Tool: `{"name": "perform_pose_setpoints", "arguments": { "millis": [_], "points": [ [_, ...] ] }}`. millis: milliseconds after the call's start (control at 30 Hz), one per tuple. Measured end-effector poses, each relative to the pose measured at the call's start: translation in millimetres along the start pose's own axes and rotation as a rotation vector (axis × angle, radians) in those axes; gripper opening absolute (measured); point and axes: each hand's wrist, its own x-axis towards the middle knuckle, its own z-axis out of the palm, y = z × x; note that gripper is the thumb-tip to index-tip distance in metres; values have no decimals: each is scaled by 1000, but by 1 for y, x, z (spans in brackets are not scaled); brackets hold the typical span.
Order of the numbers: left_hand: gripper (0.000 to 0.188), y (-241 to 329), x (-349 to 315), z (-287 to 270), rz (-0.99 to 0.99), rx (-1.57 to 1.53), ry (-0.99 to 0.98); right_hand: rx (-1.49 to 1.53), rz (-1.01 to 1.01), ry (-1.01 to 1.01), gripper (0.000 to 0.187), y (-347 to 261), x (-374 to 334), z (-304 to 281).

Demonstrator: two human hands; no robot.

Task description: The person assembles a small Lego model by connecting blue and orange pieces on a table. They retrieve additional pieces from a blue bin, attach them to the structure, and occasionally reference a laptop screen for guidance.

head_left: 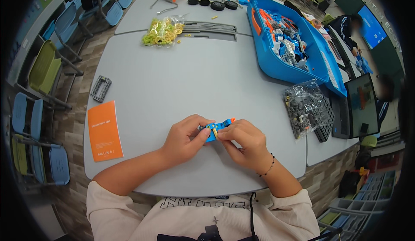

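Left hand [183,139]: lay just below the picture's centre, thumb and fingers closed on a blue assembly [220,124]. Right hand [246,143]: pinched the same assembly, fingertips at a yellow part [215,132]. Assembly: sat between both hands; an orange tip [233,120] showed at its upper right. Progress, as judged: a few parts were joined, most remained loose. Grey frame [96,87]: lay apart, left. Booklet [105,133]: lay closed, lower left. Dark-parts bag [300,111]: lay right. Tub [276,70]: held many unused parts, upper right. Yellow-parts bag [160,31], wheels [217,6]: lay unattached, top.
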Motion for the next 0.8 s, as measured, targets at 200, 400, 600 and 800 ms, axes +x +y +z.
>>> {"name": "perform_pose_setpoints", "arguments": {
  "millis": [200, 400, 600, 800],
  "points": [
    [23, -3, 15, -16, 193, 225, -68, -17, 85, -40, 33, 13, 2, -22],
    [40, -7, 21, -27, 258, 352, -193, 65, 220, -267, 65, 40, 4, -24],
    [72, -3, 22, -25, 257, 460, -195, 12, 179, -305, 71, 42, 0, -23],
    [79, -5, 23, -30, 197, 690, -192, 94, 158, -279, 82, 42, -2, -23]
  ]
}}
